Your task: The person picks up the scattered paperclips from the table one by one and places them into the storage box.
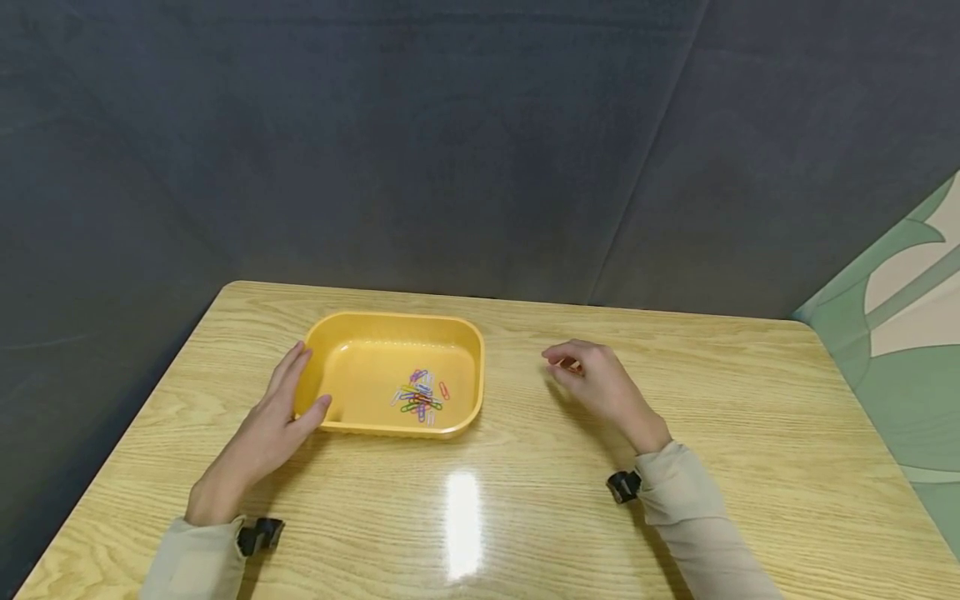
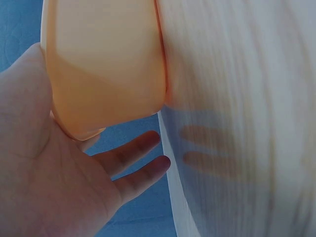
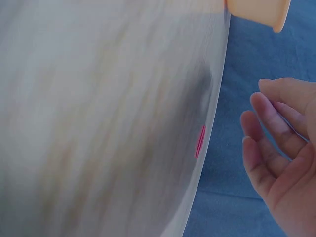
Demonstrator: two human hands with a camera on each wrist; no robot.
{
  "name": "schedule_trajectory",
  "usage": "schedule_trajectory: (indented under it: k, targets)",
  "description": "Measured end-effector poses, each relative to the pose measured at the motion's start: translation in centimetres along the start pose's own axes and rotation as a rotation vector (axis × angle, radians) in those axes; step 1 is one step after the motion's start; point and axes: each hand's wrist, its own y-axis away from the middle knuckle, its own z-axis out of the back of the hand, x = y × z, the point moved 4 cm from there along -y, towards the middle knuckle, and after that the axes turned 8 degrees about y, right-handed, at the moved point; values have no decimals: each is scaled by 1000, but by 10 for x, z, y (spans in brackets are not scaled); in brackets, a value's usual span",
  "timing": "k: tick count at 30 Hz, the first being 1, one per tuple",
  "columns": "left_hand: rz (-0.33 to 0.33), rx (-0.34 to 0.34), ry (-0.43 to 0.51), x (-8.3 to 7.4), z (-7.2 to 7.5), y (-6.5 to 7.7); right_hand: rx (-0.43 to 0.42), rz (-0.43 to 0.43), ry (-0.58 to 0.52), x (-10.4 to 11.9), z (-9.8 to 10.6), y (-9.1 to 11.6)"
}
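Note:
My left hand [image 1: 273, 425] is at the left end of a yellow plastic tray [image 1: 390, 327], thumb at its front-left corner and fingers along its left side. In the left wrist view, two fingers [image 2: 131, 150] stretch out straight, apart from the tray wall [image 2: 108, 64]. A small pile of coloured paper clips [image 1: 420, 398] lies on the tray floor toward the right. To the right of the tray hovers my right hand [image 1: 600, 383], fingers loosely bent and nothing between them. A pinkish-red paper clip [image 3: 200, 141] lies on the table close to that hand in the right wrist view.
The wooden tabletop [image 1: 540, 517] carries a bright light reflection in front of the tray. A dark fabric screen [image 1: 465, 150] stands along its back edge. At the far right there is a green and cream patterned surface [image 1: 915, 333].

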Motion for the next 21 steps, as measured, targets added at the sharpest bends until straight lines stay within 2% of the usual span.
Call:
schedule_trajectory:
  k: [14,21]
  targets:
    - [-3,-3,2,0,0,-1,84,-49,32,-16,4,3]
    - [-1,-3,-2,1,0,0,98,-32,48,-23,7,7]
